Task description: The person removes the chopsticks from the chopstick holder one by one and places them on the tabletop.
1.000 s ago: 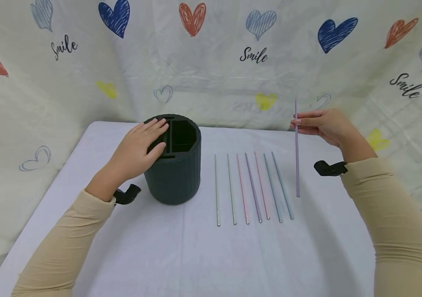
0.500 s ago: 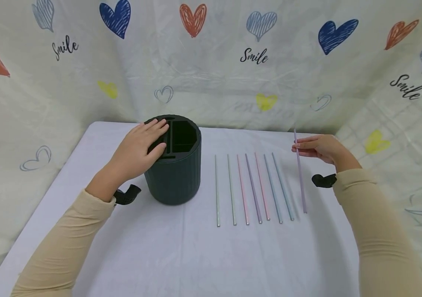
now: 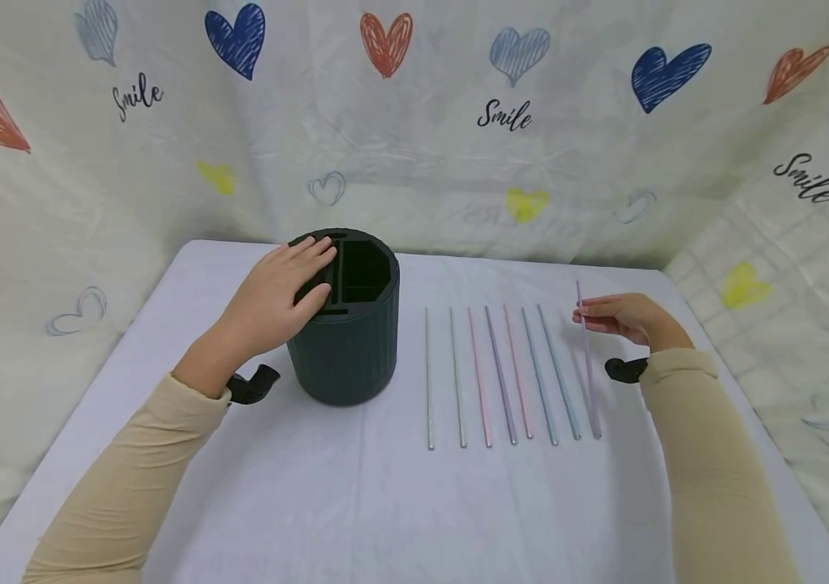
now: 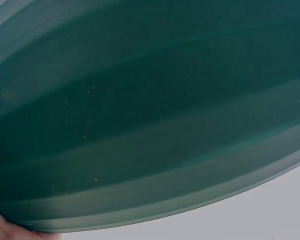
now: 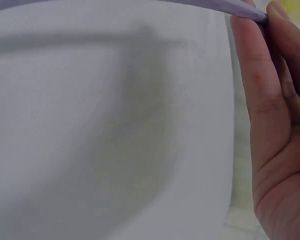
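Note:
A dark green utensil holder point(image 3: 345, 357) with divided compartments stands left of centre on the table. My left hand point(image 3: 272, 304) rests on the left part of its rim, fingers stretched over the top. In the left wrist view, the holder's ribbed wall point(image 4: 155, 115) fills most of the picture. My right hand point(image 3: 622, 316) pinches a purple chopstick point(image 3: 588, 373) near its far end, between thumb and fingers. The chopstick leans, with its far end raised; whether the near end touches the cloth I cannot tell. In the right wrist view, fingertips point(image 5: 252, 55) hold the purple chopstick point(image 5: 210, 5).
Several chopsticks lie side by side between holder and right hand: green ones point(image 3: 429, 381), pink ones point(image 3: 480, 381), a purple one point(image 3: 500, 377) and blue ones point(image 3: 540, 377). A white cloth point(image 3: 385, 511) covers the table. Behind hangs a heart-printed curtain point(image 3: 429, 162).
My right hand has come down toward the table with the purple chopstick, bringing it beside the rightmost blue one. My left hand has stayed on the holder.

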Tool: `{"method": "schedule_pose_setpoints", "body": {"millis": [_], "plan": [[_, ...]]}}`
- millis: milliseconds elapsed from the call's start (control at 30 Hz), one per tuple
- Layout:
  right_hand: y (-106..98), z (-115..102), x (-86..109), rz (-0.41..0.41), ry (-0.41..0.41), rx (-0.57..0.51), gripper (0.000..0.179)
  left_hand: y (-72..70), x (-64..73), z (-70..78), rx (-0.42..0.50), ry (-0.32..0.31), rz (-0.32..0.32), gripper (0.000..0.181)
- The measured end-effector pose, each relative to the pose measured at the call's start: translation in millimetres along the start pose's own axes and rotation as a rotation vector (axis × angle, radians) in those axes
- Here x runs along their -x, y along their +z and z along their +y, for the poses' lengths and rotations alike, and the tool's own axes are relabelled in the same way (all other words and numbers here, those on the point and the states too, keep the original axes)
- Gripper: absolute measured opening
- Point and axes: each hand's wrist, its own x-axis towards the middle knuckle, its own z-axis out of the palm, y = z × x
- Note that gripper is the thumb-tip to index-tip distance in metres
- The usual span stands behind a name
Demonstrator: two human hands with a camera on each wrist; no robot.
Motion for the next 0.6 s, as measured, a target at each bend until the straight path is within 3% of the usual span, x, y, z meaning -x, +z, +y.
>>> {"method": "schedule_pose_setpoints", "body": {"millis": [367,600], "plan": [[-3,23,-16.1,0.002,0.061,0.049,0.019,3.7,-0.5,-1.4,-0.003,-0.006,0.022,0.054],[7,26,-16.8,0.059,0.083,0.083,0.021,2.4,-0.9,0.1,0.000,-0.003,0.020,0.054]]}}
